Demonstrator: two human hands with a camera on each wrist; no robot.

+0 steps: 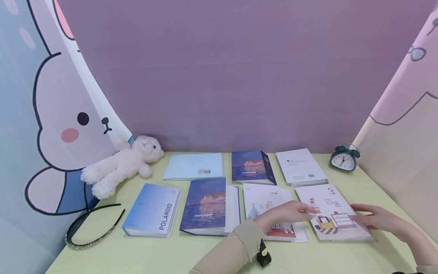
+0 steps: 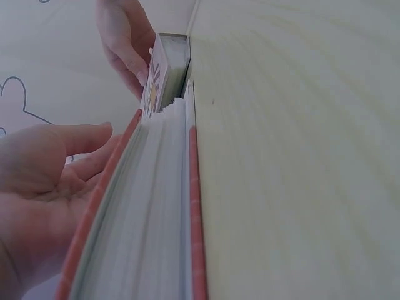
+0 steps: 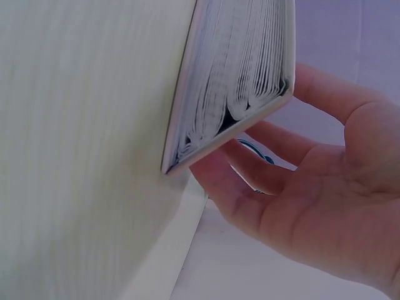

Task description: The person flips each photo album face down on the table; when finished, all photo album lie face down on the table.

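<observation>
Chair album [image 1: 328,220] is sitting at the right end of the near row, cover up on the table [image 1: 147,255]; we're flanking it with both hands; our left hand [image 1: 291,211] is reaching across the tent album [image 1: 263,199], fingers fairly straight, tips meeting the chair album's left edge; left wrist view is showing that thumb standing apart from the fingers, but the tent album's red-edged cover is hiding the fingertips, so we're not able to tell whether they're pressing; our right hand [image 1: 380,219] is holding the opposite edge, thumb lying against the top cover, other fingers slightly spread and bending in against the spine; we're pinching that side of the chair album between thumb and fingers.

Going left from the tent album, we're seeing the big photo album [image 1: 205,205], then the Polaroid album [image 1: 150,209], then the headband [image 1: 78,245] lying near the table's left edge; far row is running blue album [image 1: 193,165], small photo album [image 1: 248,165], white album [image 1: 301,167], the last one lying just behind the chair album; plush [image 1: 126,160] is reclining back left; clock [image 1: 343,161] is standing back right; purple cloth [image 1: 239,76] is hanging behind everything.
</observation>
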